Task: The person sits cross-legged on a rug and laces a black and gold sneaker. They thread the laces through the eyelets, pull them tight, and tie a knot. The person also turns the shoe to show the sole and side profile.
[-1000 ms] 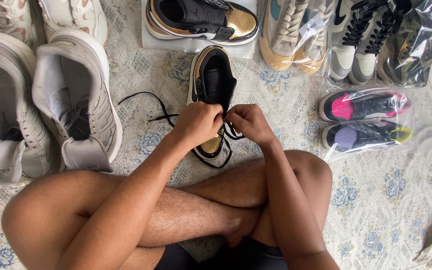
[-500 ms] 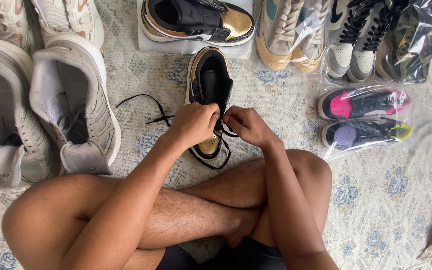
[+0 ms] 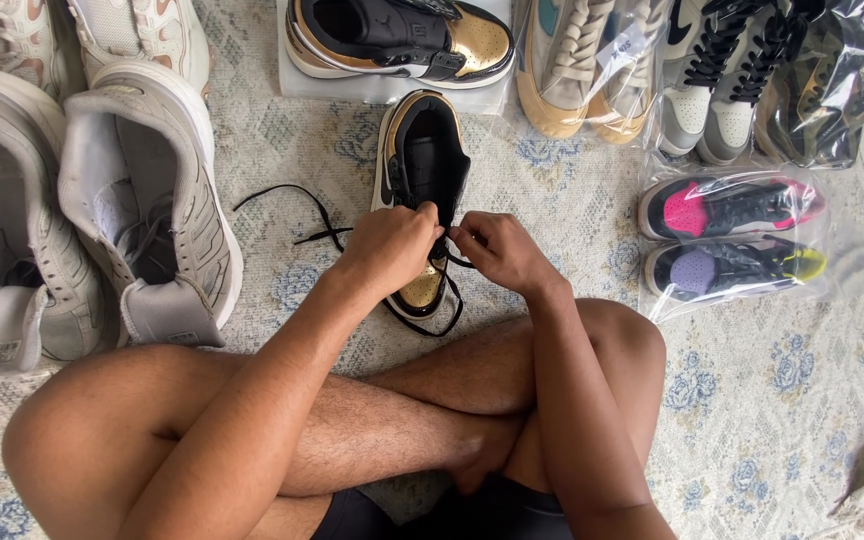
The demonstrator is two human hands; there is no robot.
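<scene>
Both hands, left hand (image 3: 392,243) and right hand (image 3: 497,250), pinch the limp black lace (image 3: 297,215) over the stiff gold-black shoe (image 3: 422,170); likely grip near eyelets.

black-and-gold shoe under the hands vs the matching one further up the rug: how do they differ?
The near black-and-gold shoe stands upright, opening facing the camera; the far black-and-gold shoe lies on its side on a white sheet.
The left hand and right hand work a black lace at the near shoe; nobody touches the far shoe.
The near shoe's lace trails loose over the rug; no loose lace shows on the far shoe.
Both share black uppers and a gold toe.
</scene>
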